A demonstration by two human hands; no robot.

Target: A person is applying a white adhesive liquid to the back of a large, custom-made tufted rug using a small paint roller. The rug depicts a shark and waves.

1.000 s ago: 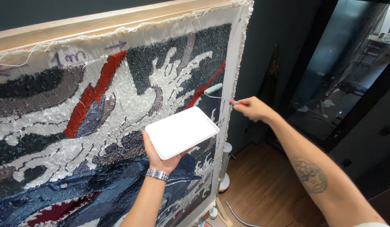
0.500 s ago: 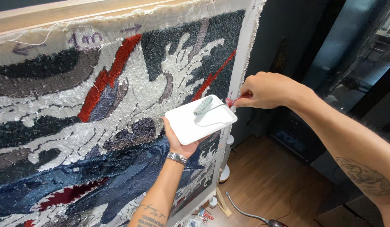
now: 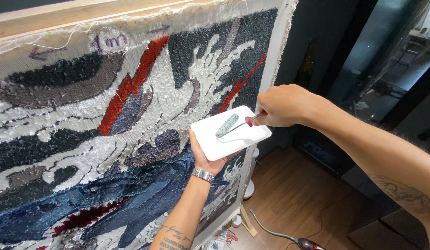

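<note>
Right fingers (image 3: 270, 121): closed round the red handle of the roller (image 3: 227, 125), which lies on the tray.
Left fingers (image 3: 195, 144): spread under the tray (image 3: 242, 139), propping it flat from beneath.
Tray: just in front of the rug (image 3: 85, 153), near its right edge.
Risk: pressing the roller off-centre could tip the tray off the left hand (image 3: 206, 159) and smear the rug.
</note>
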